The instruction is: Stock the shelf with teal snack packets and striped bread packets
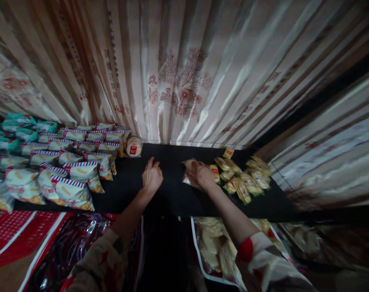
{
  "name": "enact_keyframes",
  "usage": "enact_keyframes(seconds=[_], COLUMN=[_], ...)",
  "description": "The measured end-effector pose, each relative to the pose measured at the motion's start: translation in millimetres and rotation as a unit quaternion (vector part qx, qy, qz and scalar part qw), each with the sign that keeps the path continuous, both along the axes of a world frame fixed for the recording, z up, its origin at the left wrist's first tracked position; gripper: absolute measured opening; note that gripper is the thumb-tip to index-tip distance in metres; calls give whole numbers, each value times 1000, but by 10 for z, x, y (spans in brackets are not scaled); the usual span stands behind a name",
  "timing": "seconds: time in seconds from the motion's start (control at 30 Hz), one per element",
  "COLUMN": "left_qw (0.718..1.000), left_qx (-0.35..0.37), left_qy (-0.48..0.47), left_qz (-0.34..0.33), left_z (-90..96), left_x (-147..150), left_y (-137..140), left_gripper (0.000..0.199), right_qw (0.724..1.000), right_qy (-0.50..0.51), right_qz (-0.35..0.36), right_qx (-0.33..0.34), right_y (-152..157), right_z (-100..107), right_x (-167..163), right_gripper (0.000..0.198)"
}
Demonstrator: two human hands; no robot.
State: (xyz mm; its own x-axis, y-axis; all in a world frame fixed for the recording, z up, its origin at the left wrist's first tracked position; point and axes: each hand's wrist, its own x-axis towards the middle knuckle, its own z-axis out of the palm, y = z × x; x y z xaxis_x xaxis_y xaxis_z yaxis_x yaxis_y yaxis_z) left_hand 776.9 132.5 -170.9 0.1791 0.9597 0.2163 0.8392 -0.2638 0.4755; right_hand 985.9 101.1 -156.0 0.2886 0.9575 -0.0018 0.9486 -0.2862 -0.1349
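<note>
My left hand [152,177] hovers over the black tabletop [169,198], its fingers loosely bent and a little apart, with nothing seen in them. My right hand [205,174] has its fingers closed on a clear-wrapped pale snack packet [188,167], partly covered by the hand. Just beyond my left hand, against the curtain, stands a round wrapped snack packet [133,147] with a red label. To the right of my right hand lies a small yellow-and-red packet [215,173], close to several clear-wrapped yellowish snack packets [248,182].
Rows of white puffed snack bags [73,192] with striped tops fill the table's left side, with green bags [20,121] farther left. A pleated curtain [184,61] hangs behind. Below the front edge are a red basket [11,235] and a bin of wrapped snacks [213,247].
</note>
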Motion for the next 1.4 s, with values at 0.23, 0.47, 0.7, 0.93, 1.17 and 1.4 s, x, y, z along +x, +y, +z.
enact_keyframes(seconds=[0.23,0.47,0.7,0.93,1.17,1.4], left_qw=[997,948,849,813,844,885], left_qx=[-50,-153,-302,-316,-297,-239], left_qy=[-47,-276,-432,-476,-441,-371], left_qz=[-44,-31,47,112,69,-148], left_z=[161,279,262,207,230,160], left_x=[199,255,213,-64,-317,-319], left_y=[-373,-525,-574,-671,-631,-469], left_gripper=[33,39,39,37,80,62], right_qw=[997,906,613,517,641,750], right_qy=[55,404,778,842,747,644], right_qz=[36,-28,-137,-146,-161,-97], right_qx=[50,121,6,-57,-71,-114], right_y=[-67,-218,-459,-602,-645,-577], right_z=[116,359,376,248,285,393], right_x=[34,-171,-542,-854,-894,-697], right_gripper=[34,31,23,22,18,20])
